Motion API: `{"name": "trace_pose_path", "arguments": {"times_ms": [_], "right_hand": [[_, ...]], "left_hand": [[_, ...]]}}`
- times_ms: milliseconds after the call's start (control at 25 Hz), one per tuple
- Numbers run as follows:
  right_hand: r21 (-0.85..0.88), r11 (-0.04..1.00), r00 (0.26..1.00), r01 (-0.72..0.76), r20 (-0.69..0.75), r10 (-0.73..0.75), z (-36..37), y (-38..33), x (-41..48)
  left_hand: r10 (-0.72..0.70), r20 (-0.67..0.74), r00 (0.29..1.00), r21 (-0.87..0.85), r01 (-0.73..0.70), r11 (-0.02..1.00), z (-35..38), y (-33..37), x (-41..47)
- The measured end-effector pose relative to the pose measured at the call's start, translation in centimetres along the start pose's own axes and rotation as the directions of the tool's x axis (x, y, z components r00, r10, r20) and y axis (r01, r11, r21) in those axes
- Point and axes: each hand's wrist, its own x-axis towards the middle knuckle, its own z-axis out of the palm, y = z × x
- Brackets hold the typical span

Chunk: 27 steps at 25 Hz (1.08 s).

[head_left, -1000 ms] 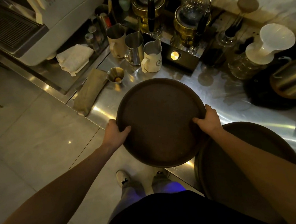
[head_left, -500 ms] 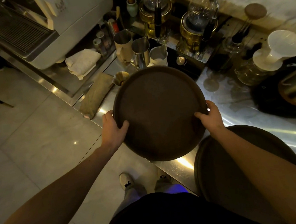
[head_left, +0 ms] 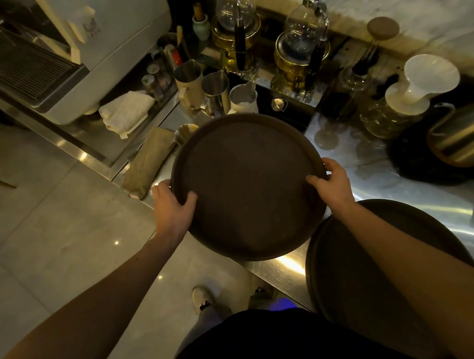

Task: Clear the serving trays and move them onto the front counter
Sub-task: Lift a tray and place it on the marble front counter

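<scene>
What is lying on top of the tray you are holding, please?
Nothing: the held tray shows a bare dark surface, gripped at its rim by the left hand and right hand. Whatever is on the counter beneath it is covered.

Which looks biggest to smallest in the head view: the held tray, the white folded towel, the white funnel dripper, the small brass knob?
1. held tray, though nearness to the camera inflates it
2. white funnel dripper and white folded towel, too alike to rank
3. small brass knob

Matt dark round tray (head_left: 248,187) between both hands, glossy scratched steel counter (head_left: 375,183) beneath, shiny metal pitchers (head_left: 216,93) beyond, cloth towel (head_left: 126,113) past the left hand.
</scene>
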Motion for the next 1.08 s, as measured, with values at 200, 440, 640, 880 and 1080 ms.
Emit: {"name": "trace_pose_path", "arguments": {"times_ms": [200, 440, 640, 880, 1080], "right_hand": [[0.05, 0.999, 0.995, -0.003, -0.097, 0.008, -1.4, -0.3, -3.3], [0.11, 0.994, 0.965, -0.01, -0.259, 0.038, -2.4, 0.3, -9.7], [0.15, 0.987, 0.923, -0.05, -0.372, 0.103, -3.5, 1.8, -15.2], [0.153, 0.986, 0.864, -0.069, -0.486, 0.136, -6.2, 4.0, -20.8], [0.168, 0.984, 0.83, -0.058, -0.539, 0.141, -8.8, 6.1, -23.5]], "left_hand": [[0.105, 0.039, 0.994, -0.003, -0.105, 0.994, -0.4, -0.2, -0.3], [0.253, 0.145, 0.957, -0.077, -0.244, 0.967, -1.9, -0.4, -0.3], [0.328, 0.259, 0.908, -0.129, -0.304, 0.944, -2.1, -0.5, -1.3], [0.431, 0.348, 0.832, -0.172, -0.395, 0.902, -0.4, 1.6, -4.2], [0.481, 0.4, 0.78, -0.166, -0.454, 0.875, 2.0, 3.7, -6.8]]}}
